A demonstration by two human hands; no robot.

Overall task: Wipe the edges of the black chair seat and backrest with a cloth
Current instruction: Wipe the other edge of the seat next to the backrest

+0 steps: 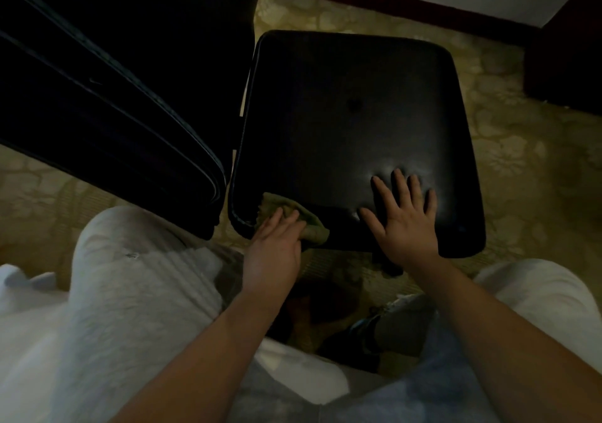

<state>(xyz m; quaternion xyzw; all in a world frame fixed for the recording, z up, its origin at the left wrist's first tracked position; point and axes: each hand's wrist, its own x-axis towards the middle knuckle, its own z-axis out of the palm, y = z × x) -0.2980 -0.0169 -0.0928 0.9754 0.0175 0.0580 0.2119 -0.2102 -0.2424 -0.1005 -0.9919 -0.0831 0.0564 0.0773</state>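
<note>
At lower centre, our left grip (pixel 277 240) presses the green cloth (pixel 309 227) onto the lower-left corner edge of the black seat (pixel 342 106), fingers seemingly flat in the dim light. Our right grip (pixel 404 220) rests flat on the seat, 5 fingers spread. The backrest (pixel 97 80) fills the upper left.

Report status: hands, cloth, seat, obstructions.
Left hand flat on green cloth, pressing it on near-left corner edge of seat. Right hand spread flat on seat, bracing. Backrest close beside that corner; nothing else blocking.
</note>
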